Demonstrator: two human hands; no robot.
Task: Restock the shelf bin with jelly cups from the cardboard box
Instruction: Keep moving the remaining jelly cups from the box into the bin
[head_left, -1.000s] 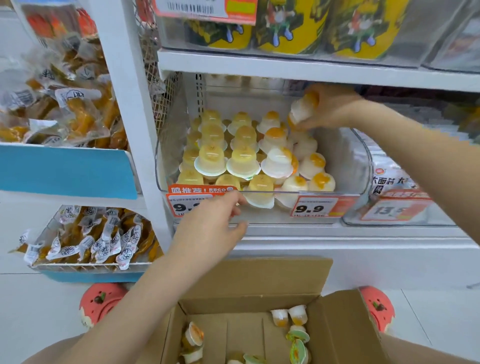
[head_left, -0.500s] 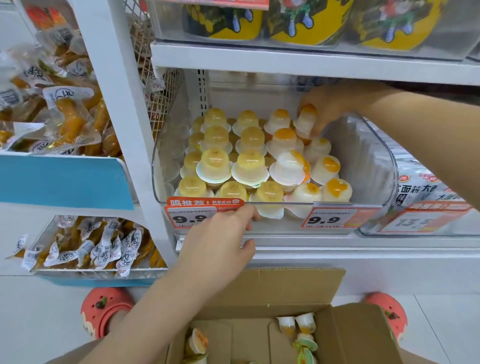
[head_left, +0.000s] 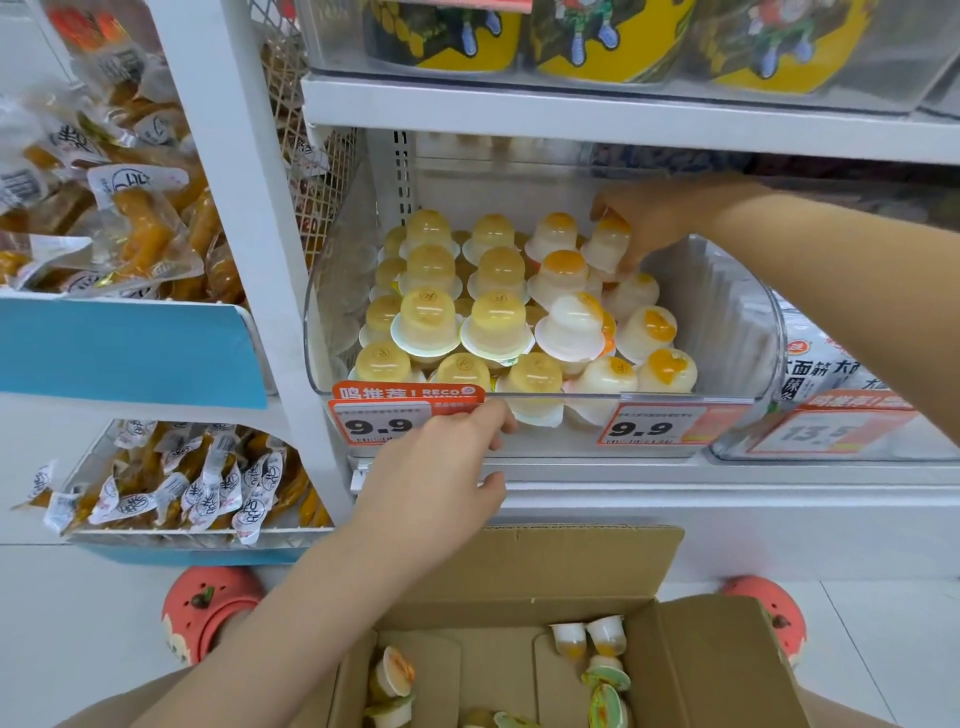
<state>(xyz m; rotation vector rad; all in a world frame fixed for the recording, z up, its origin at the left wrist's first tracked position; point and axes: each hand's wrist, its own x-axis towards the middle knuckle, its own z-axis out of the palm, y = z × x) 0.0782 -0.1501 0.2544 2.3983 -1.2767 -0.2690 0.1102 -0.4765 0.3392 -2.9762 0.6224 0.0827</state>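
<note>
Clear bin (head_left: 737, 332) holds rows of upturned cups; right hand (head_left: 654, 218) pinches one cup (head_left: 608, 247) at its back right corner. Left hand (head_left: 441, 467) grips the bin's front edge. Box (head_left: 717, 660) sits below.

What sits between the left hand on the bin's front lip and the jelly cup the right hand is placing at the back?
In the head view, rows of upside-down jelly cups fill the bin between left hand and held cup.
</note>
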